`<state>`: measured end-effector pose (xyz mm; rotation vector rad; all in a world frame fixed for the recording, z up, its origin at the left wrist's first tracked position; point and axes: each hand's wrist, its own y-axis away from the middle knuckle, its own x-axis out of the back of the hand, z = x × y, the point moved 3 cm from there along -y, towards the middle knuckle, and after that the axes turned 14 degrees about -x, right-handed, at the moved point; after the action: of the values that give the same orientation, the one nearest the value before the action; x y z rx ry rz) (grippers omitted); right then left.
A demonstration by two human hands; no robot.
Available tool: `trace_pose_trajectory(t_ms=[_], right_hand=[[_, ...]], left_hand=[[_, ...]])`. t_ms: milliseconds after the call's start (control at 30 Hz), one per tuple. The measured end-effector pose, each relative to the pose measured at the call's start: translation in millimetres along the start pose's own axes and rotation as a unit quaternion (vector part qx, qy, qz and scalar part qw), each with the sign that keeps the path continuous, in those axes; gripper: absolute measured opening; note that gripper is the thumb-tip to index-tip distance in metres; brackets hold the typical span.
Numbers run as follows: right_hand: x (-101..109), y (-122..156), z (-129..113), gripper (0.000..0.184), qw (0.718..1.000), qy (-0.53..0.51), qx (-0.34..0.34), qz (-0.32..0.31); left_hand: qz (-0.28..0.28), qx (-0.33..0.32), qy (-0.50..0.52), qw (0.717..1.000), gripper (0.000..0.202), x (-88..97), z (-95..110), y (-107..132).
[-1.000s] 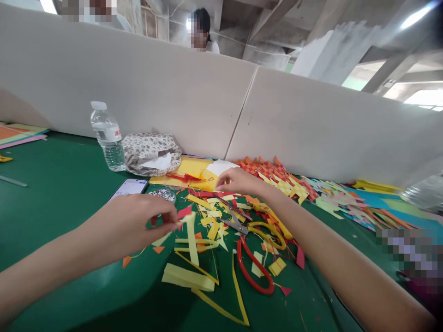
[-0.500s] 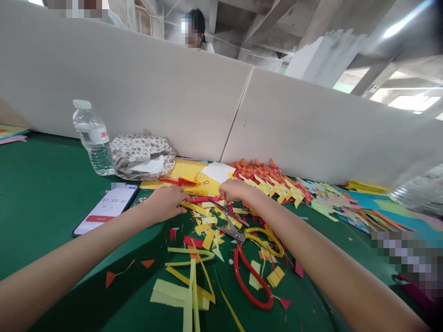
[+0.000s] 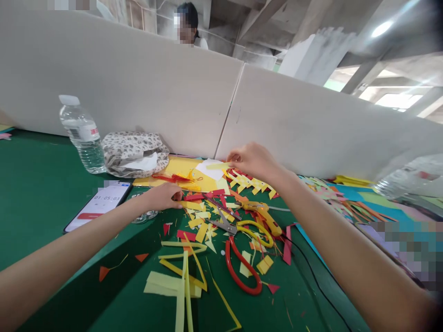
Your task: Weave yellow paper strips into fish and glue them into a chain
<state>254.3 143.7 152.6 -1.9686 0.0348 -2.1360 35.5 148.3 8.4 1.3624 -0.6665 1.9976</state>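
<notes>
My right hand (image 3: 254, 159) is raised near the white partition, its fingertips closed on a pale yellow paper strip (image 3: 218, 166) that points left over a white paper (image 3: 207, 170). Low over the scraps, my left hand (image 3: 168, 196) has curled fingers pinching the end of a yellow paper strip (image 3: 193, 205). Red-and-yellow tassels (image 3: 182, 178) lie just beyond it on a yellow sheet (image 3: 145, 181). Scissors (image 3: 228, 227) with one red and one yellow handle rest open among the cuttings. A yellow glue gun (image 3: 265, 213) lies right of them. Partly behind my right wrist is a woven yellow-and-red paper piece (image 3: 254, 184).
A phone (image 3: 100, 203) showing a timer, a water bottle (image 3: 83, 138) and a patterned tissue pouch (image 3: 136, 152) stand at the left. Coloured paper (image 3: 360, 198) and another bottle (image 3: 411, 177) are at the right. The glue gun's black cord (image 3: 314, 276) runs toward me. Behind the partition is a person (image 3: 188, 23).
My right hand has moved up and right from the scraps, carrying the pale yellow strip and uncovering the glue gun. My left hand stays low by the scraps. The view has shifted slightly.
</notes>
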Motion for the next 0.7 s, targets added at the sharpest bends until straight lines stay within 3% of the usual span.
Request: trace_pose_trajectory(t_ms=[67,133,200,233,367,500,600,700], right_hand=[[9.3,14.9,-10.6,0.019,0.985,-0.165,0.035,-0.029],[5.1,37.9,-28.8,0.019,0.946,-0.288,0.099,-0.112],[-10.6,66.8,-46.7,0.016,0.918,-0.331,0.128,-0.176],[-20.8,82.0,-53.3,0.016,0.917,-0.334,0.129,-0.176],[-61.3,135.4,-54.7,0.018,0.934,-0.344,0.070,-0.064],[-82.0,159.6,-25.1,0.018,0.902,-0.414,-0.111,0.055],[-84.3,157.9,-17.9,0.019,0.895,-0.418,-0.142,0.061],[-80.6,147.9,-25.8,0.018,0.889,-0.439,-0.122,0.046]], left_hand=[[0.007,0.000,0.010,1.000,0.026,1.1,0.9,-0.2],[0.021,0.006,0.014,1.000,0.024,3.7,3.0,0.8],[0.039,0.015,0.028,0.999,0.024,7.9,5.2,3.1],[0.051,0.021,0.041,0.998,0.024,10.5,5.9,4.8],[0.107,0.046,0.100,0.988,0.027,22.5,7.4,15.9],[0.087,0.011,0.080,0.993,0.024,29.7,13.4,28.7],[0.050,-0.011,0.062,0.997,0.019,33.9,19.7,36.3],[0.087,-0.006,0.067,0.994,0.019,41.0,29.5,43.3]])
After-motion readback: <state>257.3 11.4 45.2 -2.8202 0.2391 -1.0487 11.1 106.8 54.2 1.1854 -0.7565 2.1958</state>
